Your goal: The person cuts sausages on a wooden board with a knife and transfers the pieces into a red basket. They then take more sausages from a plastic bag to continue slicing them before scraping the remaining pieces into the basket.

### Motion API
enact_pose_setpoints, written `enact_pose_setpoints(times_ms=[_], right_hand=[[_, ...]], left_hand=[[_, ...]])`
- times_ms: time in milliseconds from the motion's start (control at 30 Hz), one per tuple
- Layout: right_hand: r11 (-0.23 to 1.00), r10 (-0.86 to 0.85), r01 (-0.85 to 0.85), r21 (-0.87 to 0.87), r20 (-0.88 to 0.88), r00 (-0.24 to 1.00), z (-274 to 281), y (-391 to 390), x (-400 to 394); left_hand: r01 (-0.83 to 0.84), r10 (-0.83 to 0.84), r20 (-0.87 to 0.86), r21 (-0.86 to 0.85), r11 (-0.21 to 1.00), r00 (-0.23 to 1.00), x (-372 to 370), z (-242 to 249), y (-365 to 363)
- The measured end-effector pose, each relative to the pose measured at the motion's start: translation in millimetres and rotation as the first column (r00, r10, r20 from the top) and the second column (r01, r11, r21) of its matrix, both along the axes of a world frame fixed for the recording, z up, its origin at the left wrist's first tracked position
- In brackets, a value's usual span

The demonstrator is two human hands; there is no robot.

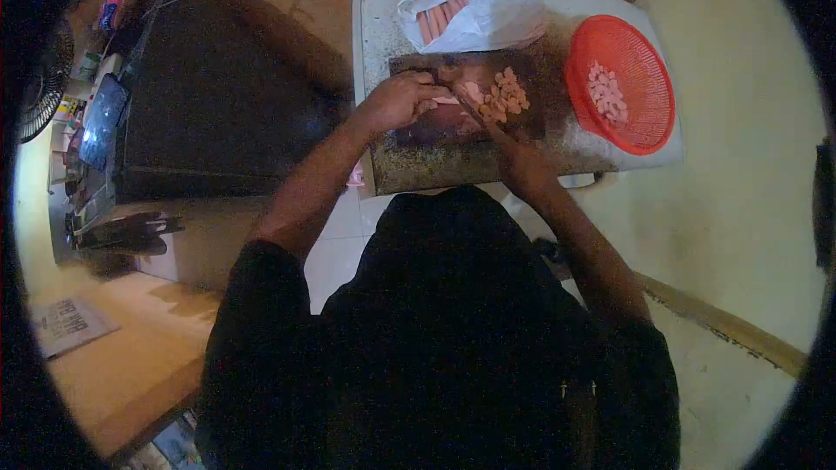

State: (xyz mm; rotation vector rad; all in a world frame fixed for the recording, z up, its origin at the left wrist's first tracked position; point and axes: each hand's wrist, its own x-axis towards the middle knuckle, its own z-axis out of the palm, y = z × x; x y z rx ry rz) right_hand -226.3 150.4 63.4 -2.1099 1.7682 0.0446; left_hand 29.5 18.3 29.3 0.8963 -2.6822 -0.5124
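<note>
My left hand (402, 103) is closed over a pinkish sausage (446, 100) on the dark cutting board (427, 132), its fingertips close beside the blade. In my right hand (524, 167) is a knife (473, 110), angled up and left across the board with the blade at the sausage. Cut sausage pieces (507, 94) lie in a pile to the right of the blade. A few paler pieces sit between the blade and that pile. Part of the sausage is hidden under my left fingers.
A white plastic bag (505, 13) with whole sausages (442, 19) showing lies behind the board. At the right, a red plastic basket (643, 61) holds cut pieces (607, 94). The worn white table (374, 13) carries everything; a large dark surface (235, 87) stands at its left.
</note>
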Motion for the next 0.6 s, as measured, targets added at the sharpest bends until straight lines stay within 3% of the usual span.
enact_pose_setpoints(times_ms=[200, 300, 367, 433, 500, 600], right_hand=[[0.999, 0.009, -0.010, 0.052, 0.015, 1.000, 3.3, -0.7, 6.7], [0.980, 0.113, -0.090, -0.177, 0.124, 0.986, -26.2, -5.9, 8.3], [0.996, 0.081, -0.083, 0.018, 0.066, 0.994, -8.7, -15.4, 5.5], [0.994, 0.047, -0.051, 0.093, 0.044, 0.998, -0.2, -16.4, 12.4], [0.999, 0.011, -0.013, 0.049, 0.045, 0.999, -13.4, -7.0, 14.7], [0.954, 0.144, -0.081, -0.288, 0.207, 0.968, -47.7, -11.9, 7.0]], left_hand=[[0.030, -0.030, -0.068, -0.012, 0.999, 0.997, 0.5, -0.8, -0.8], [0.027, -0.027, 0.016, 0.031, 0.999, 1.000, -0.4, 9.6, 1.9], [0.037, -0.037, -0.016, 0.003, 0.999, 0.999, -2.1, 5.2, -2.8], [0.047, -0.052, -0.057, -0.079, 0.996, 0.997, 3.5, -12.2, -6.8], [0.043, -0.070, -0.122, -0.211, 0.977, 0.990, 6.4, -33.8, -9.5], [0.017, -0.021, -0.093, -0.037, 0.999, 0.995, 5.0, -16.4, -3.8]])
